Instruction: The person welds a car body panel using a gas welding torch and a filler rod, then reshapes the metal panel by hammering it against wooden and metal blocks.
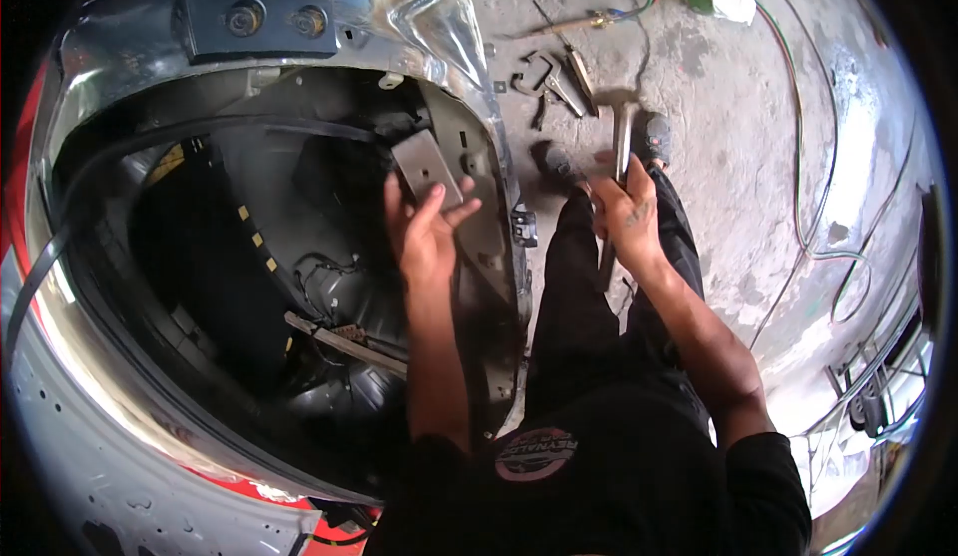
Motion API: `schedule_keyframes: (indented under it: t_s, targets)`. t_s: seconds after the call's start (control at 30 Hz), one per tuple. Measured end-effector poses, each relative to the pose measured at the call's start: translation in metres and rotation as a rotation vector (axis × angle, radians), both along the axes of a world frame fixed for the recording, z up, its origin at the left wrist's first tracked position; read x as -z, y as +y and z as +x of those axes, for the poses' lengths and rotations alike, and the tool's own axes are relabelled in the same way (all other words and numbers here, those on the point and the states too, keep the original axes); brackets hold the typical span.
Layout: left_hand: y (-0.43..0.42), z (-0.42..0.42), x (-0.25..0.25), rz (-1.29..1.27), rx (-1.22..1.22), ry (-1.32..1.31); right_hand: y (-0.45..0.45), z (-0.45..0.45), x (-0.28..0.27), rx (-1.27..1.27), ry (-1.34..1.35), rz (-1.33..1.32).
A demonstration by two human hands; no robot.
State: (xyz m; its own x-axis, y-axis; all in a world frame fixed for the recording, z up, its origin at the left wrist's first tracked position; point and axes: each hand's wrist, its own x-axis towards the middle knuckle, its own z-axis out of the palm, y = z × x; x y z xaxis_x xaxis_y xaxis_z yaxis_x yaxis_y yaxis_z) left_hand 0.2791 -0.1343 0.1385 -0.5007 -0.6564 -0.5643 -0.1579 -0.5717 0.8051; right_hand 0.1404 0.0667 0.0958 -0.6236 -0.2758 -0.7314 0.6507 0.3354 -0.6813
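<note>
My left hand [427, 237] is raised over the open rear of a car body and grips a flat rectangular metal block [421, 157] with a small hole in it. The block sits near the inner side panel [479, 172]; whether it touches the panel I cannot tell. Out over the floor, my right hand [629, 215] wraps round the handle of a hammer [624, 135]. Its head points away from me, above my shoes, and the lower handle shows beneath my fist.
Locking pliers [551, 82] and a slim tool [579, 75] lie on the concrete floor [728, 177]. A torch [597, 20] with hoses lies beyond. More hoses [798, 137] run down the right. A black rubber strip [230, 123] arches across the car opening, and a wooden stick [344, 344] lies inside.
</note>
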Motion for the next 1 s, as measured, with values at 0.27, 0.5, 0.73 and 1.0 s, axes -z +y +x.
schedule_keyframes:
  t_s: [0.27, 0.5, 0.73, 1.0]
  targets:
    - [-0.041, -0.051, 0.006, -0.491, 0.092, -0.187, -0.035, 0.012, -0.023, -0.088, -0.020, -0.341]
    - [-0.052, -0.051, -0.013, -0.392, 0.101, -0.130, -0.048, 0.033, 0.006, -0.148, 0.179, -0.313]
    - [-0.075, -0.053, -0.003, -0.242, 0.190, -0.130, -0.057, 0.028, 0.004, -0.295, 0.081, -0.283]
    - [-0.066, -0.059, -0.017, -0.120, 0.168, -0.164, -0.082, 0.020, -0.002, -0.313, 0.134, -0.304]
